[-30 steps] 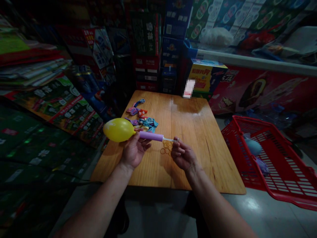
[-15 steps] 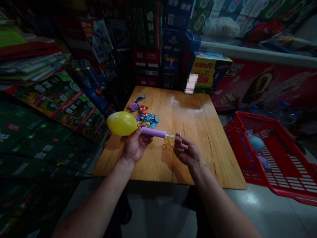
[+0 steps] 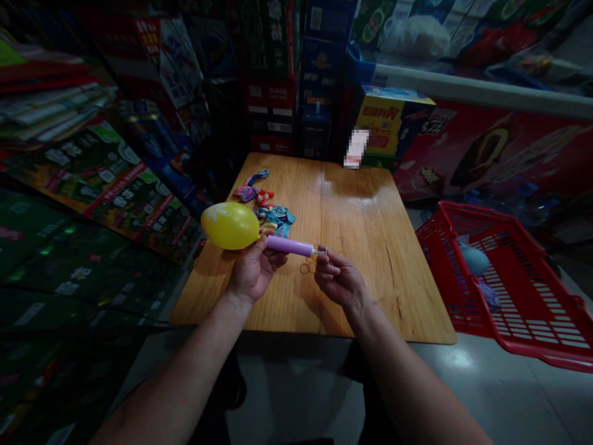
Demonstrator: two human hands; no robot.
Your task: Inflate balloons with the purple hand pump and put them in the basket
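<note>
A yellow balloon (image 3: pixel 230 226), partly inflated, sits on the left end of a purple balloon pump (image 3: pixel 291 245). My left hand (image 3: pixel 254 269) is closed around that end, where the balloon's neck meets the pump. My right hand (image 3: pixel 340 277) grips the handle at the pump's other end, with only a short piece of rod showing. Deflated balloons (image 3: pixel 277 219) in several colours lie on the wooden table (image 3: pixel 365 247) behind the yellow one. Rubber bands (image 3: pixel 304 268) lie under and beside the pump, some hidden by my right hand.
On the floor right of the table stands a red basket (image 3: pixel 519 278) holding a light blue balloon (image 3: pixel 475 259) and a purple one. Stacked green cartons (image 3: pixel 69 266) line the left side. A yellow and blue box (image 3: pixel 382 120) is behind the table's far edge.
My right hand has moved left toward my left hand, pushing the rod into the pump. The yellow balloon looks slightly larger. The whole view has shifted a little.
</note>
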